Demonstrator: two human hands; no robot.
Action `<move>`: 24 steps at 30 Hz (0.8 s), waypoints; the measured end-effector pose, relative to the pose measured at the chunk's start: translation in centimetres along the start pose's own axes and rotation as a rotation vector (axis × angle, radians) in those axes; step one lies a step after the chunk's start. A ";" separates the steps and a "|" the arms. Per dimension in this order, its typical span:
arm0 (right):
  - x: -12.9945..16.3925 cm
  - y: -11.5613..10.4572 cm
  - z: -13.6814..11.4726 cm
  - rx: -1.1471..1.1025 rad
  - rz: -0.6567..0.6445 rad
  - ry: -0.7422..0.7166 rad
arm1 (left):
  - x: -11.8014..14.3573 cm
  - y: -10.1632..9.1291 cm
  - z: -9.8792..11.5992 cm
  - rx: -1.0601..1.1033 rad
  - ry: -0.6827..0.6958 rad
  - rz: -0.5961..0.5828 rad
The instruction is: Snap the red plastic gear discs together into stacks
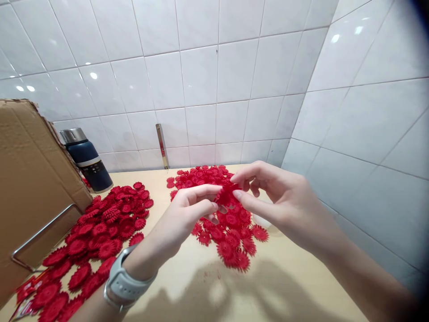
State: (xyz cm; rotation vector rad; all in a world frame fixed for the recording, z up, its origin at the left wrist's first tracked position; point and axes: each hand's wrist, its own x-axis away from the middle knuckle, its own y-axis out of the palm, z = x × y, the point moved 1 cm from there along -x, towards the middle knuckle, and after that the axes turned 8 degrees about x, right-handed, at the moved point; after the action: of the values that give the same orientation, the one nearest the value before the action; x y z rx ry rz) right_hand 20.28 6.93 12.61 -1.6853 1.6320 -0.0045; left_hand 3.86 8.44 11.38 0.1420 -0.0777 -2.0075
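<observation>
A red fringed disc, like a felt flower, is up off the table between my two hands. My left hand has its left edge between thumb and fingers. On the opposite edge, the thumb and index finger of my right hand pinch it, the other fingers curled. Beneath and behind both hands spreads a pile of the same red flowers, partly covered by them. Another heap of red flowers lies to the left, beyond my left wrist.
A cardboard box with a bent metal rod stands at the left. Behind it is a dark blue bottle. A narrow metal strip leans on the tiled wall. A whitish object is partly hidden behind my right hand.
</observation>
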 end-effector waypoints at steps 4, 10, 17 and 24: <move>-0.1 0.1 0.1 0.014 -0.004 -0.006 | 0.0 0.0 0.0 0.003 0.006 -0.005; -0.1 0.0 0.2 -0.007 0.033 -0.008 | 0.0 0.0 0.0 0.015 0.018 -0.012; 0.1 0.4 -0.1 0.039 0.007 -0.019 | 0.4 0.3 0.3 -0.031 0.067 -0.049; 0.0 0.5 -0.2 0.101 -0.013 -0.005 | 0.4 0.3 0.5 -0.340 0.199 0.089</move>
State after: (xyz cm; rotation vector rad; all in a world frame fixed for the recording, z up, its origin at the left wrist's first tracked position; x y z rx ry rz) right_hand 19.76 6.91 12.51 -1.6180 1.5906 -0.0870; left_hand 3.90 7.91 11.84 0.1170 0.3755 -1.8785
